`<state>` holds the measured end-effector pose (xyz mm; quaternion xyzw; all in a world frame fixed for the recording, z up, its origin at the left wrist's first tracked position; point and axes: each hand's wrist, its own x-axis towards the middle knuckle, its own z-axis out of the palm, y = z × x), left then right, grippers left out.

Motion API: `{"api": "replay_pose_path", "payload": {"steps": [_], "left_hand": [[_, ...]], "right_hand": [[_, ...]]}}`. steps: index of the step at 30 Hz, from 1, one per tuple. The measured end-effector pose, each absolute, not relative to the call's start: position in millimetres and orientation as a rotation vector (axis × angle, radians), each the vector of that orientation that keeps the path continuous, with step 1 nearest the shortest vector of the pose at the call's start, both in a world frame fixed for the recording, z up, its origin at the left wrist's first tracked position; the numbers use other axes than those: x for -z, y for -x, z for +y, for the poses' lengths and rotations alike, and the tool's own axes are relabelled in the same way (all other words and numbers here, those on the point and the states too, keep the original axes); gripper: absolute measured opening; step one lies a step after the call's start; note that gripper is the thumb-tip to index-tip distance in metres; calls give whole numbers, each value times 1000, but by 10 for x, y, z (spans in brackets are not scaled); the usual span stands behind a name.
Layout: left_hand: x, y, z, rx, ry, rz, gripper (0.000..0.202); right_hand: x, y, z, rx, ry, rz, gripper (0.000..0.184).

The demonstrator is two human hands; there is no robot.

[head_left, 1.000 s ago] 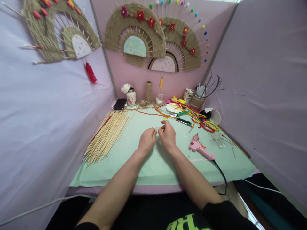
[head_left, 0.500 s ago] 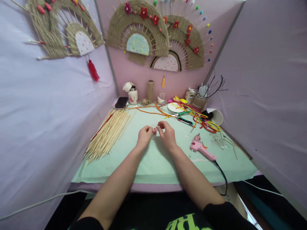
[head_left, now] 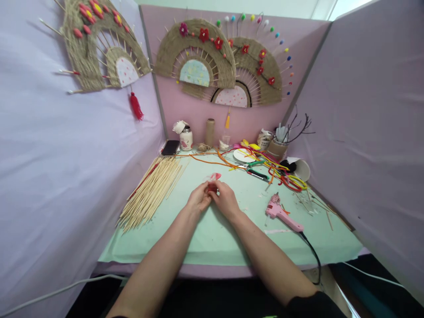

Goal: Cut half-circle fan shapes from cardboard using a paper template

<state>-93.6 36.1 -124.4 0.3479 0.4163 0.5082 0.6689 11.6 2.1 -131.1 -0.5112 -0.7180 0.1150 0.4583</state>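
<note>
At the middle of the table my left hand point(head_left: 199, 197) and my right hand point(head_left: 225, 199) meet, fingertips nearly touching. Both are closed around a small dark-red piece point(head_left: 212, 188), mostly hidden by the fingers; its kind does not show. Just beyond the fingertips is a pink-and-clear, crinkled piece like a plastic wrapper point(head_left: 215, 176); whether it touches the fingers I cannot tell. Off to the right lies a pink hot glue gun point(head_left: 284, 216) with its nozzle pointing away.
Thin wooden sticks point(head_left: 150, 194) are heaped at left beside a phone point(head_left: 170, 148). At back right, coloured pipe cleaners point(head_left: 296, 180) tangle near green-handled pliers point(head_left: 251, 164) and a cutter point(head_left: 258, 175). The glue gun's black cord point(head_left: 313, 254) hangs over the front edge. Twine fans point(head_left: 195, 53) hang behind.
My hands have drawn together around the small red piece, which showed between them before. The pink-and-clear piece now shows beyond the fingers. The camera view has tilted up slightly.
</note>
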Motion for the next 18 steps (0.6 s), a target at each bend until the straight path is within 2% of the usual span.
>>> {"api": "replay_pose_path", "payload": {"steps": [8,11,14,18], "left_hand": [[1240,945,351,-1240,-1028,1124,21],[1200,935,321,-1279,-1240,1220,17],[1151,905,262,-1291,-1477,1257,13],[1128,869,186,-1295,-1712,1233,19]], "right_hand": [[1201,-97,-85,-376,1128,-1444,17],[1168,-92,-85,-394,1052,-1368,17],[1167,-124,-48,-240,1137,-1398,16],[1177,-210,-14,34,1289,-1451,15]]}}
